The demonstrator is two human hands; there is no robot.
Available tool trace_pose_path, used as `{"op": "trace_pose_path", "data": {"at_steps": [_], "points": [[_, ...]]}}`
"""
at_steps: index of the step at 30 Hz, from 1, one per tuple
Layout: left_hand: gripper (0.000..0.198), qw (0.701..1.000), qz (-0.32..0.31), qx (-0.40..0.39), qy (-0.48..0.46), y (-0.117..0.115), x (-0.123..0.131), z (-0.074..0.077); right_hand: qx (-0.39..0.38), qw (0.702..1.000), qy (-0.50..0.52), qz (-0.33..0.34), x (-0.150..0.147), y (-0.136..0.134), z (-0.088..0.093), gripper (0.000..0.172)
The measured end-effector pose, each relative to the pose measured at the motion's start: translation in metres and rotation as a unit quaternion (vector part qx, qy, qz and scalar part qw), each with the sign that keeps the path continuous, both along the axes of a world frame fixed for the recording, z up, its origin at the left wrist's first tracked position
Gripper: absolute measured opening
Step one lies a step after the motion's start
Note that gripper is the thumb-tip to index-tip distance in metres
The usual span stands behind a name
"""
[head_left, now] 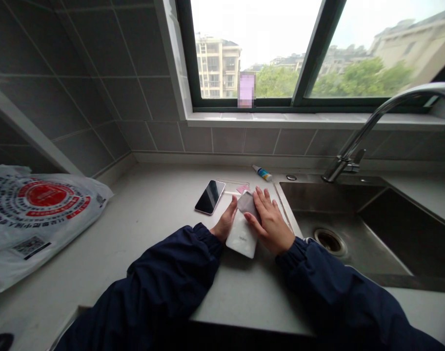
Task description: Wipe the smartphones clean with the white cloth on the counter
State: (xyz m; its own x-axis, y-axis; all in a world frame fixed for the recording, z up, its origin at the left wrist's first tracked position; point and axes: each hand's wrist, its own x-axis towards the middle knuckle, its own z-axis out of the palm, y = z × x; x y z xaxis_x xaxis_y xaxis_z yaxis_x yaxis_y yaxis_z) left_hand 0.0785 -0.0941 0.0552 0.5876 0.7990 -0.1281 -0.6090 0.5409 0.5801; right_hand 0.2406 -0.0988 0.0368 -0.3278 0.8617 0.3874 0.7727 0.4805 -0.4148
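A white smartphone (pixel 241 238) lies back up on the pale stone counter (pixel 149 234), between my hands. My left hand (pixel 225 220) grips its upper left edge. My right hand (pixel 270 220) presses down on a grey cloth (pixel 247 204) covering the phone's top end. Just left of my left hand lies a black smartphone (pixel 210 197), screen up and untouched. Beyond my fingers are a small pink slip (pixel 242 188), a thin clear film (pixel 232 184), and a small tube (pixel 262 172) with a blue and yellow label.
A steel sink (pixel 339 229) with a drain is set in the counter right of my right hand, below a tall curved tap (pixel 369 131). A white plastic bag (pixel 35 219) with red print lies at the left. Grey wall tiles and a window stand behind.
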Motion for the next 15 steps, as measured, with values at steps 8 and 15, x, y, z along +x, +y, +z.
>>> {"op": "trace_pose_path", "data": {"at_steps": [8,15], "points": [[0.070,0.999,-0.025,0.037,0.023,0.0009,-0.0032,-0.0054,0.006,1.000,-0.002,-0.004,0.0001,-0.0012,0.0028,0.072],[0.067,0.999,-0.024,0.030,0.014,-0.0024,-0.0007,-0.0042,-0.003,1.000,-0.008,0.001,-0.0005,-0.0034,0.0059,0.071]]}}
